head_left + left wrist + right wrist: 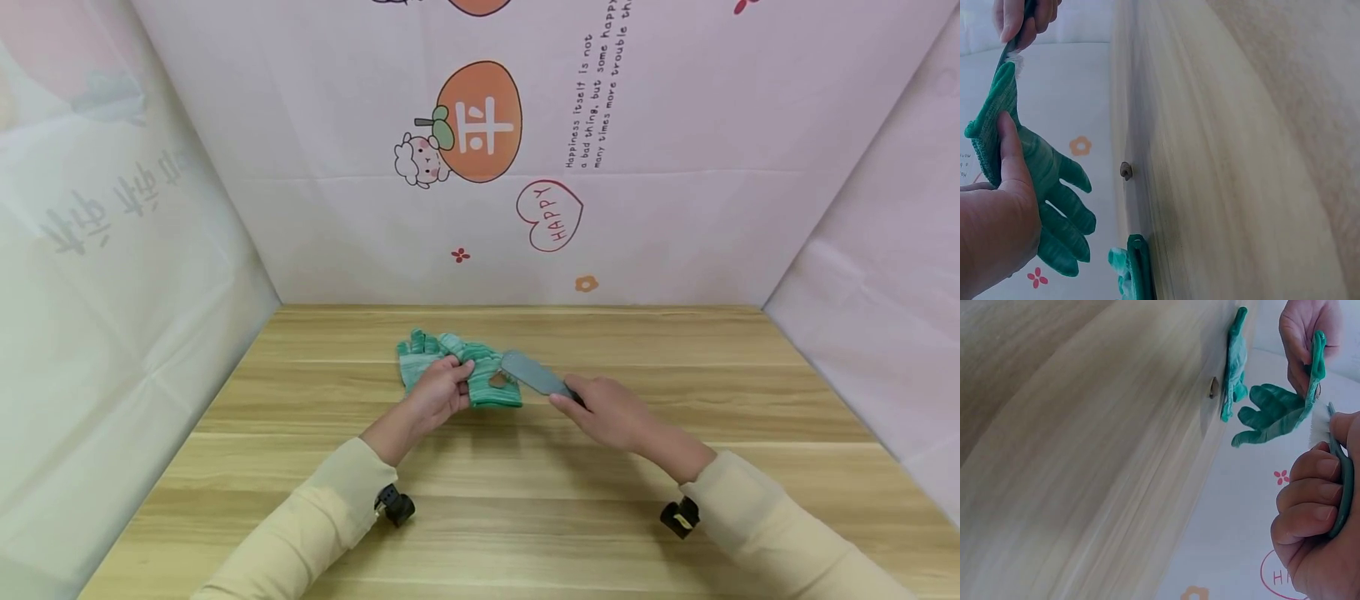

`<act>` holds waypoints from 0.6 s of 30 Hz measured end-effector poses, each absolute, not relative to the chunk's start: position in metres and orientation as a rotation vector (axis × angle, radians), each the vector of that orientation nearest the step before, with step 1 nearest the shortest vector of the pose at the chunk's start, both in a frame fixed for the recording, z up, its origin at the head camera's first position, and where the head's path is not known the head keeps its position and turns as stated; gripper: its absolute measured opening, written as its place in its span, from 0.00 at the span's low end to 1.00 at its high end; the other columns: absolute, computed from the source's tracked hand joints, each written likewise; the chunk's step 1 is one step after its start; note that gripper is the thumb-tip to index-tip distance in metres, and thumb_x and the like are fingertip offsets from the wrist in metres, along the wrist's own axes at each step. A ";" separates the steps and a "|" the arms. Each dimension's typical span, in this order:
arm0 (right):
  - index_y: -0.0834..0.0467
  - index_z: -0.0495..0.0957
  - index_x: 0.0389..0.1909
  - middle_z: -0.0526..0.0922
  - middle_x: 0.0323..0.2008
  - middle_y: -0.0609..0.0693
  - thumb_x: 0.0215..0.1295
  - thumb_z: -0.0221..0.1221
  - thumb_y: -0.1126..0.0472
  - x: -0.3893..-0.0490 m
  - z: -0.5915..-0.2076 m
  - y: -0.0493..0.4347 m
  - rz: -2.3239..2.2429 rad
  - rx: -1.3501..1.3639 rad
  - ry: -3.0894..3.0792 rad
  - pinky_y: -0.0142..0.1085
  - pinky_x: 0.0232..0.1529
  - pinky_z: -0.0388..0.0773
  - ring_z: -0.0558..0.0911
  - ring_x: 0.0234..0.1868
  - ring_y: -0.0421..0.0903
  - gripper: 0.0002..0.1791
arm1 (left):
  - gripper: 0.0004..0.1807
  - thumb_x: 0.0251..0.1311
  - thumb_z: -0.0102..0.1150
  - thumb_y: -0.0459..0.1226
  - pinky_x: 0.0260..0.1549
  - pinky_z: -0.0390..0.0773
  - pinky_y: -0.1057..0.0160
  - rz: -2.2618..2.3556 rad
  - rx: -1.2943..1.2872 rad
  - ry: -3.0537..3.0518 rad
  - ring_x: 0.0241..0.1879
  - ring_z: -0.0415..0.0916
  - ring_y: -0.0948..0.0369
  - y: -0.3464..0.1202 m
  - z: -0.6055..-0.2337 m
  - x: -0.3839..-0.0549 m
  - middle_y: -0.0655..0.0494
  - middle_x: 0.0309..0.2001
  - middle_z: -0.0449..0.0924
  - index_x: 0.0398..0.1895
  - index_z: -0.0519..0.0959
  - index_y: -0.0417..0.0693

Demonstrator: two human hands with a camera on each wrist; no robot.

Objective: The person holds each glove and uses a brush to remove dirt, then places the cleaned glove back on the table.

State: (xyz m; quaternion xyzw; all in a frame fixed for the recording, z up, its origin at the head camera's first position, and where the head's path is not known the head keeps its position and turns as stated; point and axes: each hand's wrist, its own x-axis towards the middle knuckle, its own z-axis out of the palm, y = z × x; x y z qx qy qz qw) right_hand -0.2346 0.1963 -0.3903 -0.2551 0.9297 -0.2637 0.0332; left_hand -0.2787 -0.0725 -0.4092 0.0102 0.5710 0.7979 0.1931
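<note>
My left hand [439, 390] pinches a green-and-white knitted glove [491, 396] by its cuff part, thumb on top, and holds it up above the table. A brown patch shows near the cuff in the head view. My right hand [611, 410] grips the dark handle of a grey-green brush [531, 372]. Its pale bristles [1319, 425] are turned toward the glove, right at the cuff. In the left wrist view the fingers of the held glove [1063, 206] hang spread. A second matching glove [417, 357] lies on the table behind my left hand.
A small brown lump [1125, 170] sits on the wooden table [525, 517], close to the lying glove in the wrist views. White printed sheets rise behind the table [345, 233] and on both sides.
</note>
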 end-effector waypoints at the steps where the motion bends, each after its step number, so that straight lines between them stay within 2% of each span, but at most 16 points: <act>1: 0.54 0.69 0.31 0.65 0.17 0.45 0.75 0.44 0.41 -0.235 -0.390 0.197 -0.812 -0.778 2.862 0.32 0.19 0.62 0.62 0.16 0.39 0.22 | 0.15 0.77 0.39 0.34 0.23 0.61 0.67 2.238 0.027 1.609 0.23 0.57 0.63 -0.073 -0.409 -0.279 0.54 0.27 0.59 0.28 0.55 0.46; 3: 0.54 0.69 0.30 0.65 0.17 0.45 0.76 0.45 0.42 -0.236 -0.388 0.198 -0.809 -0.772 2.870 0.32 0.19 0.63 0.63 0.17 0.39 0.21 | 0.16 0.77 0.39 0.34 0.23 0.57 0.66 2.233 0.020 1.628 0.23 0.53 0.62 -0.073 -0.408 -0.278 0.54 0.26 0.56 0.27 0.54 0.46; 13: 0.53 0.69 0.31 0.66 0.18 0.45 0.75 0.44 0.41 -0.237 -0.371 0.184 -0.745 -0.854 2.902 0.34 0.21 0.64 0.64 0.18 0.40 0.21 | 0.18 0.76 0.40 0.33 0.23 0.56 0.66 2.206 0.044 1.637 0.22 0.52 0.62 -0.061 -0.406 -0.274 0.54 0.26 0.56 0.25 0.53 0.46; 15: 0.53 0.69 0.31 0.66 0.18 0.45 0.75 0.44 0.41 -0.237 -0.368 0.177 -0.736 -0.887 2.893 0.34 0.22 0.64 0.65 0.18 0.40 0.21 | 0.14 0.76 0.39 0.32 0.22 0.57 0.66 2.203 0.052 1.634 0.22 0.52 0.62 -0.058 -0.406 -0.274 0.54 0.28 0.60 0.28 0.58 0.44; 18: 0.53 0.68 0.31 0.66 0.18 0.45 0.76 0.45 0.42 -0.237 -0.366 0.169 -0.716 -0.938 2.889 0.34 0.22 0.64 0.65 0.18 0.40 0.20 | 0.08 0.76 0.35 0.30 0.22 0.60 0.68 2.182 0.081 1.664 0.23 0.57 0.63 -0.054 -0.407 -0.274 0.52 0.33 0.68 0.40 0.68 0.38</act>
